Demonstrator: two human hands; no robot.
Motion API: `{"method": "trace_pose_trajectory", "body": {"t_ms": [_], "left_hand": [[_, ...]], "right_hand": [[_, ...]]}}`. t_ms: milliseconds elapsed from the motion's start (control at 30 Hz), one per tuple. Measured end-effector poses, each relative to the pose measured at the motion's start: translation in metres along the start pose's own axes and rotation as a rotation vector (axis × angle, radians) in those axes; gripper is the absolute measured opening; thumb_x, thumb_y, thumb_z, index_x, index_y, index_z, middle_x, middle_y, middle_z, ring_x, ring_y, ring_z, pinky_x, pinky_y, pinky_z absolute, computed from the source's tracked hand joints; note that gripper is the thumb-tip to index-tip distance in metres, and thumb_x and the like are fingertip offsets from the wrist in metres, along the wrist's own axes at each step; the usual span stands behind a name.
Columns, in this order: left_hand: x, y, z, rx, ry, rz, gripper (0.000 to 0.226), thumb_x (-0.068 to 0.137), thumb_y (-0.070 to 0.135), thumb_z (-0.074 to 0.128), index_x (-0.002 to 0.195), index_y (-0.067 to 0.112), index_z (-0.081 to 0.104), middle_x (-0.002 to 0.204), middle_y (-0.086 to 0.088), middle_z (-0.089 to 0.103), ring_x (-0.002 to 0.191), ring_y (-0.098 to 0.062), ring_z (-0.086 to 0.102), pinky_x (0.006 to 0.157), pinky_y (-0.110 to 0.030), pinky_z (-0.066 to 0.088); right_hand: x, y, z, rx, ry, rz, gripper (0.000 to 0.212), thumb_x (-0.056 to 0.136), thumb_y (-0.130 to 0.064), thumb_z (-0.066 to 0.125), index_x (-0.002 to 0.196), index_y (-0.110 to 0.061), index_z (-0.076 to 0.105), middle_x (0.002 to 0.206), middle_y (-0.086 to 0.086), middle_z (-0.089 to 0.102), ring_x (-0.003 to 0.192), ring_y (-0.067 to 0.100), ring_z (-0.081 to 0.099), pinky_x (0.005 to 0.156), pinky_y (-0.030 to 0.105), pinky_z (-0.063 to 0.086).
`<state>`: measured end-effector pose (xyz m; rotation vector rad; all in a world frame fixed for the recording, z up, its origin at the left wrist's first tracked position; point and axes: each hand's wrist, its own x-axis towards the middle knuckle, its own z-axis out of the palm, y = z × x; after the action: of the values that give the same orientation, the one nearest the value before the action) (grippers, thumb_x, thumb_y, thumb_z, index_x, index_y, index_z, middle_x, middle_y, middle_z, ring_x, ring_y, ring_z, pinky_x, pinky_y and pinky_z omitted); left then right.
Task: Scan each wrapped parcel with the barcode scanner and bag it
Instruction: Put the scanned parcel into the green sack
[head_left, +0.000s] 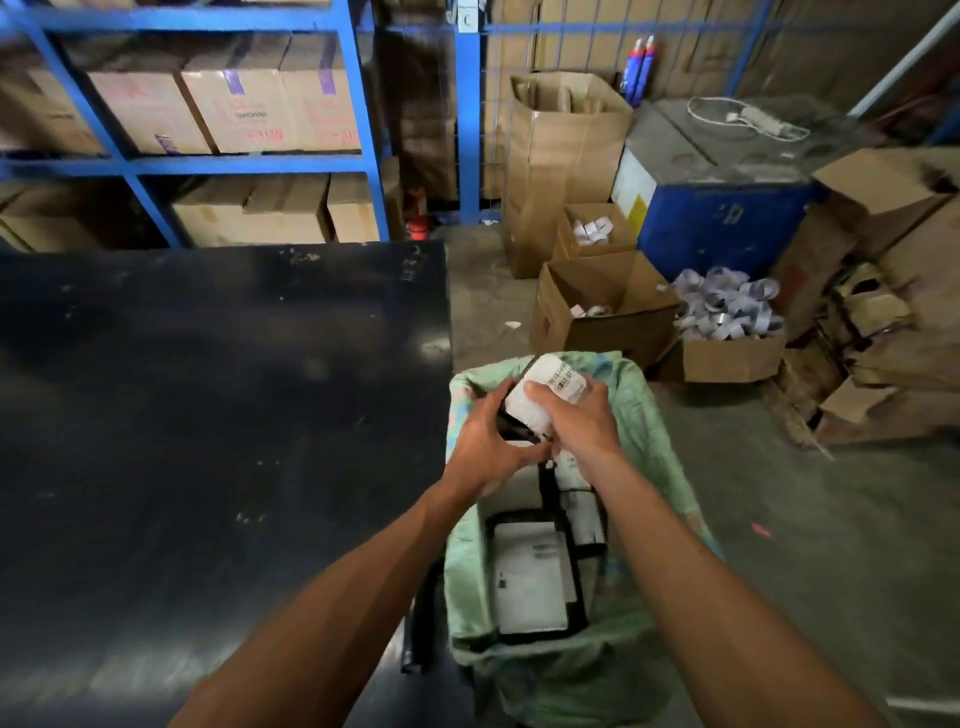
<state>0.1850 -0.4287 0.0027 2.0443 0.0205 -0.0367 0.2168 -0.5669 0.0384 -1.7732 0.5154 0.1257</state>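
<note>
Over the open mouth of a light green sack (660, 431), both hands hold one parcel (540, 389), white-wrapped with a barcode label facing up. My left hand (488, 441) grips its dark left side. My right hand (576, 421) curls over its right end. Down inside the sack lie other wrapped parcels (530, 582), white with black edges. No barcode scanner shows in this view.
A black table (208, 415) spreads to the left of the sack. Blue shelving (363, 130) with cartons stands behind it. Open cardboard boxes (602, 312) with label scraps, a tall carton, a blue machine (727, 218) and flattened cardboard crowd the floor at right.
</note>
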Motion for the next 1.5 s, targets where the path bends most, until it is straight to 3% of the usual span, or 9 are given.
{"method": "trace_pose_trajectory", "body": {"t_ms": [100, 200, 267, 367, 433, 600, 733, 1033, 1500], "left_hand": [[0.015, -0.006, 0.019, 0.319, -0.039, 0.013, 0.119, 0.06, 0.063, 0.077, 0.159, 0.029, 0.02, 0.159, -0.012, 0.029, 0.149, -0.027, 0.021, 0.124, -0.048, 0.016], [0.028, -0.013, 0.028, 0.549, -0.045, -0.163, 0.113, 0.079, 0.056, 0.069, 0.161, 0.021, -0.001, 0.165, -0.019, -0.01, 0.152, -0.039, -0.013, 0.12, -0.058, -0.007], [0.031, -0.023, 0.031, 0.65, 0.005, -0.283, 0.107, 0.09, 0.051, 0.061, 0.16, 0.011, -0.009, 0.163, -0.026, -0.014, 0.151, -0.047, -0.004, 0.12, -0.062, 0.005], [0.032, -0.034, 0.033, 0.687, 0.096, -0.347, 0.095, 0.099, 0.041, 0.053, 0.158, 0.007, -0.013, 0.152, -0.031, 0.024, 0.124, -0.047, 0.052, 0.101, -0.051, 0.044], [0.035, -0.037, 0.034, 0.718, 0.119, -0.338, 0.091, 0.101, 0.038, 0.05, 0.159, 0.007, -0.014, 0.133, -0.025, 0.043, 0.102, -0.04, 0.065, 0.084, -0.046, 0.052], [0.038, -0.033, 0.037, 0.755, 0.129, -0.344, 0.091, 0.1, 0.035, 0.051, 0.159, 0.009, -0.013, 0.124, -0.023, 0.05, 0.095, -0.039, 0.066, 0.078, -0.044, 0.051], [0.036, -0.036, 0.044, 0.759, 0.126, -0.355, 0.091, 0.099, 0.033, 0.052, 0.16, 0.012, -0.012, 0.126, -0.024, 0.051, 0.093, -0.042, 0.066, 0.073, -0.043, 0.05], [0.038, -0.045, 0.041, 0.724, 0.146, -0.345, 0.096, 0.095, 0.036, 0.056, 0.16, 0.015, -0.011, 0.116, -0.023, 0.054, 0.088, -0.043, 0.064, 0.071, -0.044, 0.048], [0.038, -0.053, 0.036, 0.732, 0.144, -0.326, 0.097, 0.093, 0.033, 0.058, 0.16, 0.013, -0.01, 0.117, -0.023, 0.056, 0.092, -0.04, 0.063, 0.077, -0.044, 0.049]], "right_hand": [[0.02, 0.021, -0.034, -0.122, 0.04, 0.053, 0.112, 0.04, -0.06, 0.084, 0.132, -0.018, 0.038, 0.122, 0.003, 0.067, 0.109, 0.027, 0.067, 0.095, 0.046, 0.057], [0.033, 0.05, -0.059, -0.262, 0.009, 0.117, 0.102, 0.05, -0.049, 0.092, 0.127, -0.015, 0.035, 0.128, 0.009, 0.062, 0.108, 0.029, 0.064, 0.094, 0.041, 0.054], [0.038, 0.075, -0.069, -0.455, -0.043, 0.165, 0.106, 0.064, -0.045, 0.092, 0.142, -0.007, 0.03, 0.137, 0.014, 0.057, 0.116, 0.033, 0.061, 0.093, 0.037, 0.051], [0.042, 0.115, -0.074, -0.648, -0.11, 0.195, 0.109, 0.067, -0.041, 0.093, 0.147, -0.003, 0.028, 0.142, 0.017, 0.057, 0.124, 0.035, 0.06, 0.099, 0.039, 0.051], [0.044, 0.138, -0.072, -0.719, -0.187, 0.248, 0.103, 0.067, -0.035, 0.094, 0.142, -0.004, 0.031, 0.136, 0.016, 0.06, 0.119, 0.035, 0.062, 0.096, 0.041, 0.053], [0.049, 0.18, -0.067, -0.808, -0.304, 0.362, 0.099, 0.067, -0.03, 0.096, 0.138, -0.004, 0.034, 0.136, 0.017, 0.06, 0.117, 0.036, 0.063, 0.086, 0.038, 0.055], [0.058, 0.197, -0.062, -0.857, -0.33, 0.422, 0.105, 0.067, -0.035, 0.096, 0.144, -0.004, 0.031, 0.141, 0.019, 0.056, 0.123, 0.038, 0.06, 0.097, 0.047, 0.054], [0.066, 0.229, -0.048, -0.864, -0.418, 0.547, 0.124, 0.08, -0.031, 0.087, 0.158, 0.004, -0.003, 0.167, 0.022, 0.015, 0.151, 0.037, 0.028, 0.116, 0.042, 0.034], [0.071, 0.261, -0.032, -0.798, -0.309, 0.512, 0.106, 0.072, -0.019, 0.093, 0.147, 0.001, 0.021, 0.15, 0.027, 0.041, 0.137, 0.044, 0.045, 0.108, 0.05, 0.043]]}}
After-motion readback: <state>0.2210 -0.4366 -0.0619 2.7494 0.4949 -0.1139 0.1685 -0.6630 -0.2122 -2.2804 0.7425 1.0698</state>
